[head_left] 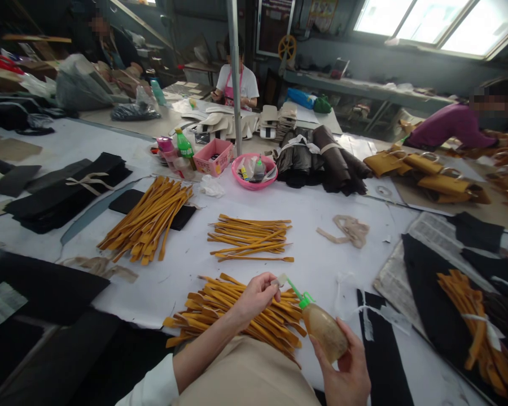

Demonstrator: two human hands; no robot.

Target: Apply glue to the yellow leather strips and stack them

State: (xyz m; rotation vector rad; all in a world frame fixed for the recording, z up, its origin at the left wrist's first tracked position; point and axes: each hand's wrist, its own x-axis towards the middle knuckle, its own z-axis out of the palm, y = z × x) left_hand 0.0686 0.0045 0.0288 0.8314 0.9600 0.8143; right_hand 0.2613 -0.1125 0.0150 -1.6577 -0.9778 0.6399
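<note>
In my right hand (347,366) is a squeeze bottle (325,331) of cloudy amber liquid, tilted so its green nozzle points up and left. My left hand (260,294) pinches a small pale grey piece (280,280), and the nozzle tip is at or very near it; whether they touch I cannot tell. Beneath my left forearm lies a pile of mustard leather straps (203,307) with flared ends. Farther off, a looser row of similar straps (249,234) lies on the white table covering. To the left a bigger heap of straps (146,220) rests partly on a black piece.
A pink basket (214,158), a pink bowl (254,181) and a green bottle (184,145) stand by a metal pole (236,79). Black stacked pieces (68,189) lie left; a tied strap bundle (476,327) lies right. Several people sit around the tables beyond.
</note>
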